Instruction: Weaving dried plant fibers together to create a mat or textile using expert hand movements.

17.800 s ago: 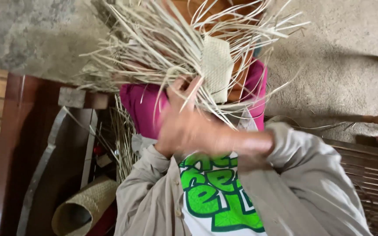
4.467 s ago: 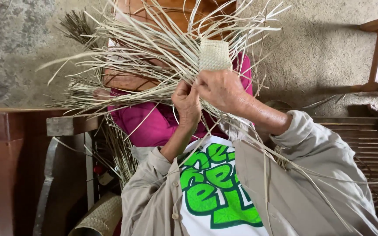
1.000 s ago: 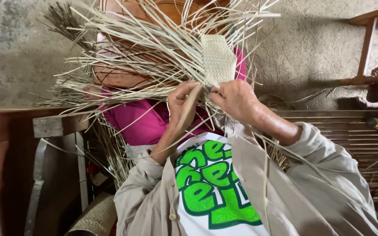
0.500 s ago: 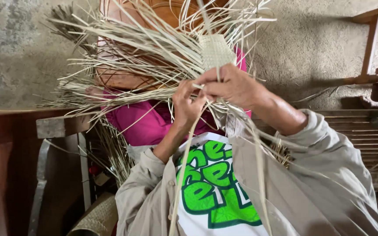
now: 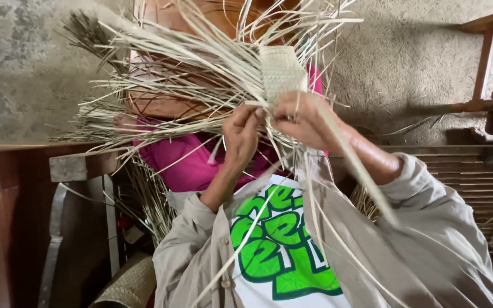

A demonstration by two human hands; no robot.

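Left side: a dark wooden table (image 5: 7, 171) is standing at the edge, a rolled woven mat (image 5: 129, 282) is lying near the bottom, and a bundle of dry straw strips (image 5: 149, 199) is hanging between the table and the person's body.

Centre: the left hand (image 5: 241, 134) is closing around loose strips (image 5: 172, 74) just below the woven patch (image 5: 281, 71), fingers curled tight, thumb up against the work. Exactly which strip it is pinching is hard to tell.

Right of it, the right hand (image 5: 306, 117) is gripping the lower edge of the patch, fingers folded over it, with a long flat strip (image 5: 355, 165) trailing down and right across the grey sleeve (image 5: 429, 228). Both hands are touching at the weave, held up in front of the chest.

Progress, as a judgement: only a small rectangular piece is plaited so far, tight and even. Most of the material is sticking out unwoven, fanning left and upward, some hanging down over the green-printed shirt (image 5: 281, 245). So the weaving looks to be at an early stage, with far more left than done.

Far right: wooden furniture (image 5: 486, 57) is standing against the rough wall, and slatted boards (image 5: 475, 182) are lying lower down.
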